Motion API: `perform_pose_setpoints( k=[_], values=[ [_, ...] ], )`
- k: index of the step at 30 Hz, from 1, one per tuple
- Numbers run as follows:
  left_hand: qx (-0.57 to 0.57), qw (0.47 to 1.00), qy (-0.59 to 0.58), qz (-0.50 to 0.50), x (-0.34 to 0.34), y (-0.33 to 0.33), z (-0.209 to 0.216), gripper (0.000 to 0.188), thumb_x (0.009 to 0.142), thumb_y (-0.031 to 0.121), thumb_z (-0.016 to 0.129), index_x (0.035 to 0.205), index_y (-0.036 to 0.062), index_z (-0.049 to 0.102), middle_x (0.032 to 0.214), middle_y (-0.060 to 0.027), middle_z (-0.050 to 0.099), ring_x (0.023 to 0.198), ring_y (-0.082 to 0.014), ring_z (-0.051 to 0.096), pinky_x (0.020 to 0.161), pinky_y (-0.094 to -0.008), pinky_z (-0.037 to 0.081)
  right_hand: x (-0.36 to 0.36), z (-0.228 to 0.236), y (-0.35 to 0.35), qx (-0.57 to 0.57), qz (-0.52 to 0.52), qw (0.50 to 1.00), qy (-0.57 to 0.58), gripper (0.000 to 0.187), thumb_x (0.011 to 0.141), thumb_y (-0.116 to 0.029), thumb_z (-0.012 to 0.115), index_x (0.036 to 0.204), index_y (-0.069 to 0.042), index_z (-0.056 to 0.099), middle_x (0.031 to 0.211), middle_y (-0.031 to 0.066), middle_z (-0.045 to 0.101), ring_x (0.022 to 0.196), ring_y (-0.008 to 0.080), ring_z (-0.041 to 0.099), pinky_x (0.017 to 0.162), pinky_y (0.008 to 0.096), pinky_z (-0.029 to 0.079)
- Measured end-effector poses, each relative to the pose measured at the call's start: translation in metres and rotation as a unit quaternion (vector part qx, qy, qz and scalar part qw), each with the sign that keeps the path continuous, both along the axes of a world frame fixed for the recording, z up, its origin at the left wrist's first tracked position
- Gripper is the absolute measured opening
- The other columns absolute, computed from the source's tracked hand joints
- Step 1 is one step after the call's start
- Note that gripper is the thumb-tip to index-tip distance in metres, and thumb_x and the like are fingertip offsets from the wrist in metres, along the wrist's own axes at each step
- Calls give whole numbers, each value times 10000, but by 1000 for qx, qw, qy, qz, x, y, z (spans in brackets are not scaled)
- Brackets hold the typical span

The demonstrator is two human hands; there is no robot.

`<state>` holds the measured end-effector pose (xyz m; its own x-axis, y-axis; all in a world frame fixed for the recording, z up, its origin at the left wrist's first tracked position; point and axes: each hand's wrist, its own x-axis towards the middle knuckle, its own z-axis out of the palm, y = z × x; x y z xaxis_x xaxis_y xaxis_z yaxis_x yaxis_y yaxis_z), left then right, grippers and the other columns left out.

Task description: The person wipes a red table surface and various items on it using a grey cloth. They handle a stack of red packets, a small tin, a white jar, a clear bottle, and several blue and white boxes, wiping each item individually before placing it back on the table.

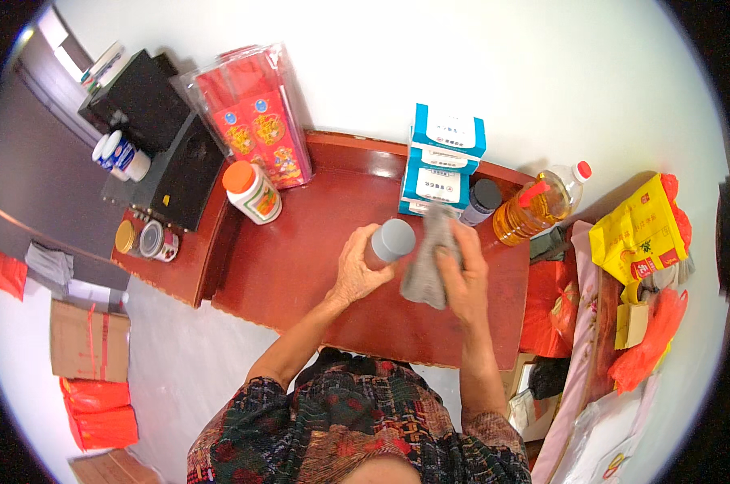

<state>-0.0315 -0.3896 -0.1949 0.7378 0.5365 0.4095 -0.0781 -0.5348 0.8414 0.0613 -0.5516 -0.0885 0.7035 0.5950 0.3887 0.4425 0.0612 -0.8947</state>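
My left hand (357, 269) is wrapped round a container with a grey lid (395, 239), held tilted above the red-brown tabletop (300, 234); my fingers hide most of its body. Close beside it, my right hand (468, 278) grips a grey cloth (431, 266) that hangs down from the fingers. A narrow gap shows between cloth and lid. Beyond the right hand stand a dark-lidded jar (483, 200) and a stack of blue and white boxes (439, 173).
A bottle of yellow oil (538, 206) stands at the right. To the left are an orange-capped white bottle (253, 194), red packets in clear plastic (260, 121) and a black speaker-like box (167, 173). Yellow and red bags (641, 230) lie at the far right. A cardboard box (90, 340) sits lower left.
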Motion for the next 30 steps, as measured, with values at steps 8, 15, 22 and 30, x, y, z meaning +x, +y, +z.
perform_pose_setpoints(
  k=[8,15,22,30],
  values=[
    [202,974,49,86,-49,-5,26,581,606,285,792,1051,20,530,932,-120,559,871,-302,553,723,-401,418,-31,6,59,-199,1,957,-212,280,806,-307,628,1031,-142,644,968,115,556,864,332,562,666,454,465],
    [220,968,66,96,-75,7,56,601,512,236,831,993,44,527,863,-113,555,809,-315,550,690,-414,427,-9,2,99,-227,140,962,50,338,874,-336,528,911,-16,633,738,176,612,718,367,596,668,434,465],
    [287,949,85,97,-107,46,65,510,544,177,781,972,53,533,844,-84,548,811,-291,544,709,-393,405,-77,-15,103,-113,11,983,-142,271,852,-243,564,1011,-30,617,1068,181,551,944,359,543,801,424,450],
    [419,904,71,51,-133,74,56,444,564,169,730,939,41,529,910,-91,536,879,-273,518,763,-390,374,-143,5,102,-247,-88,841,-473,219,757,-275,649,871,-90,618,1086,186,527,889,357,534,671,493,454]
  ],
)
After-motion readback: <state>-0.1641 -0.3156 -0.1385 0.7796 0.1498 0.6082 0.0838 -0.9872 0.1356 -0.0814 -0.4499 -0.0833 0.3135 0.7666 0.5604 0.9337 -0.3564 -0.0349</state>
